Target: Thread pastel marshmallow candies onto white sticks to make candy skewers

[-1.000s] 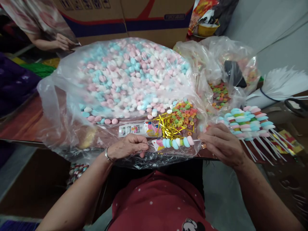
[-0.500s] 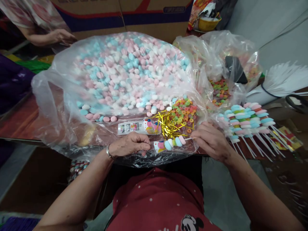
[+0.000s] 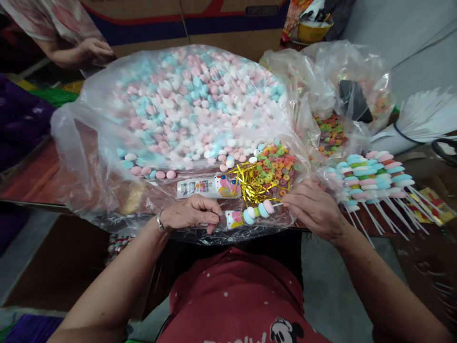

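Observation:
A candy skewer (image 3: 257, 211) of pink, blue, white and green pieces lies level between my hands, its left part inside a clear printed wrapper (image 3: 234, 219). My left hand (image 3: 194, 214) pinches the wrapper's left end. The white stick at the skewer's right end is pinched in my right hand (image 3: 309, 207). Just beyond are gold twist ties (image 3: 252, 186), a stack of printed wrappers (image 3: 200, 186) and ring candies (image 3: 274, 166). A big clear bag of pink, white and blue candies (image 3: 200, 109) lies behind them.
Finished-looking skewers (image 3: 374, 176) are piled at the right, beside a bundle of white sticks (image 3: 424, 114). A dark phone-like object (image 3: 354, 101) rests on another candy bag. Another person's hand (image 3: 95, 50) shows at the upper left. A yellow bowl (image 3: 313, 32) stands at the back.
The camera view has shifted slightly, moving the scene a little to the right. The skewer has slid slightly left relative to the table, deeper between my hands; both hands keep their pinch.

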Demonstrator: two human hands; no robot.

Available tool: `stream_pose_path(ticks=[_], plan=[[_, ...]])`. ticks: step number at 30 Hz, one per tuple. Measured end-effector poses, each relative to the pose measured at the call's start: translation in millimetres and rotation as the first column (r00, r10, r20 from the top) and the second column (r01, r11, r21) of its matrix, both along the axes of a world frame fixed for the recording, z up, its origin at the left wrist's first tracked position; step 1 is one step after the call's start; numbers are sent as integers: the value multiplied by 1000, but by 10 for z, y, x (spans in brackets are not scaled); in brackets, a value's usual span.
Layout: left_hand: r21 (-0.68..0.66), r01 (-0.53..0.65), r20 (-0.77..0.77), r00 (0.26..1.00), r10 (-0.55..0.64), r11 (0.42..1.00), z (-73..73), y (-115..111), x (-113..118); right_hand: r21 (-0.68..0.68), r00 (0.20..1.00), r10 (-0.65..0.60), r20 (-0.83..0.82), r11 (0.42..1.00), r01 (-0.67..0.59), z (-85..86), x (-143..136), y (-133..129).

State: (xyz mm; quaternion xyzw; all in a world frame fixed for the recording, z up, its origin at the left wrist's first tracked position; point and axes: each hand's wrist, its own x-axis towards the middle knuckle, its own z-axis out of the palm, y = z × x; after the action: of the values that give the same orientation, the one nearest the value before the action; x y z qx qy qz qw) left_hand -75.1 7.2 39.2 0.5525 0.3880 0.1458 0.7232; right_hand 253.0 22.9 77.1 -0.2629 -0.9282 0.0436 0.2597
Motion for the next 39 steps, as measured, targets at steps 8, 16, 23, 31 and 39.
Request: stream_pose_path(ticks=[8, 16, 23, 31, 39], plan=[[-63, 78, 33, 997, -77, 995, -7, 37, -42, 51, 999, 46, -7, 998, -46, 7, -89, 39], [115, -103, -26, 994, 106, 988, 26, 3, -27, 45, 989, -126, -76, 991, 129, -74, -182, -98], [352, 24, -149, 988, 30, 936, 76, 4, -84, -93, 1000, 13, 26, 996, -11, 9, -149, -43], [385, 149, -238, 970, -58, 911, 172, 11, -13, 47, 993, 93, -79, 995, -90, -29, -173, 47], [339, 277, -230, 951, -207, 899, 172, -76, 53, -89, 997, 53, 47, 995, -49, -18, -178, 24]])
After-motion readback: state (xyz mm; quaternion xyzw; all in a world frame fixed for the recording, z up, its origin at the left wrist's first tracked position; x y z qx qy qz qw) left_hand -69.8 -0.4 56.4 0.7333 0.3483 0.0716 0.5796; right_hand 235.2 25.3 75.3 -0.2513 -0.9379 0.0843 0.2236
